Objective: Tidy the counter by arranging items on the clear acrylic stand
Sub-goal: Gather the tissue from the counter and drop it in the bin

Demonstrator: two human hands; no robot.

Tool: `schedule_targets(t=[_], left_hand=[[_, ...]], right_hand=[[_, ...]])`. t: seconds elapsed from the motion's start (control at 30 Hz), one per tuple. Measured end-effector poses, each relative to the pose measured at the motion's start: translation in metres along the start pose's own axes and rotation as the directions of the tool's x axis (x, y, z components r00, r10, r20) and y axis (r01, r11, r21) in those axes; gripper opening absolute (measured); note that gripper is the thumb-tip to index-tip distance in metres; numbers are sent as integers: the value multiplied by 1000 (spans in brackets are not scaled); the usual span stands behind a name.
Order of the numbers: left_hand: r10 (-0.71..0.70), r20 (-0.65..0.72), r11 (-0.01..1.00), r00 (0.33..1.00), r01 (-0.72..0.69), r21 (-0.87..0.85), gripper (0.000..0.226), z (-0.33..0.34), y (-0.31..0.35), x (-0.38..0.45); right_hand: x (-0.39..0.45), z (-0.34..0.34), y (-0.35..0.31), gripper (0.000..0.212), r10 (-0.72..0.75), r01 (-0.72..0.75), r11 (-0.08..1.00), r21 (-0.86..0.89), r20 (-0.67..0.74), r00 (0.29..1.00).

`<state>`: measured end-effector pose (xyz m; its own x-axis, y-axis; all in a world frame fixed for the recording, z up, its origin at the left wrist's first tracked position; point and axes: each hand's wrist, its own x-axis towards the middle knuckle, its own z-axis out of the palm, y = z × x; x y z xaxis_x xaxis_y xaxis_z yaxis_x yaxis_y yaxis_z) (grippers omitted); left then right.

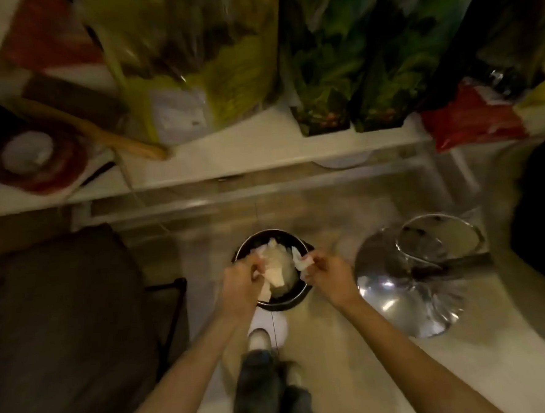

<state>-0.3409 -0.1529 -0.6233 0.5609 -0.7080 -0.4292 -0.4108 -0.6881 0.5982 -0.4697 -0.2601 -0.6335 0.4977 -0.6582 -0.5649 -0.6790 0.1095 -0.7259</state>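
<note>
Left hand (242, 280) and right hand (324, 271): each pinched shut on crumpled white paper scraps (276, 270), held over a small black bin (273, 270) on the floor, apparently to discard them. Chrome stool base (409, 281): just right of the bin. Clear acrylic stand (263, 187): beyond, under the white counter (229, 154) crowded with bags (319, 59).

A shiny metal stool base (410, 287) stands beside a dark chair (64, 315).
</note>
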Motion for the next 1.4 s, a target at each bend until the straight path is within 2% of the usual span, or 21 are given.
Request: schedule_targets(t=[0.1,0.3,0.5,0.63,0.7,0.8,1.0,1.13,1.23,1.4], left_hand=[[-66,25,997,998,67,-44,18,59,-45,45],[-86,164,996,983,84,19,36,140,-111,111],[-178,342,984,923,161,79,49,168,-138,135],[-189,383,982,904,182,55,51,162,-137,128],[-177,364,983,914,185,15,42,150,-128,118],[-157,355,987,921,161,20,11,118,-103,96],[-57,306,997,950,37,69,35,28,-37,45],[-4,268,993,963,-27,111,37,-46,27,6],[83,191,991,978,-101,84,33,-104,79,-26],[198,91,972,976,-207,110,36,-197,160,-79]], right_hand=[[53,41,60,18,65,-65,997,-45,-9,998],[126,101,124,30,222,-217,974,-64,76,972],[162,126,149,35,256,-223,953,-202,154,954],[159,117,141,39,236,-181,940,-288,169,957],[147,106,129,41,217,-161,940,-300,164,962],[120,83,100,40,175,-120,945,-304,164,971],[56,33,14,35,32,41,940,-339,206,978],[0,-10,-64,27,-65,136,937,-322,223,973],[-49,-46,-127,30,-161,226,933,-281,235,959],[-125,-96,-222,29,-364,419,852,-313,219,905]])
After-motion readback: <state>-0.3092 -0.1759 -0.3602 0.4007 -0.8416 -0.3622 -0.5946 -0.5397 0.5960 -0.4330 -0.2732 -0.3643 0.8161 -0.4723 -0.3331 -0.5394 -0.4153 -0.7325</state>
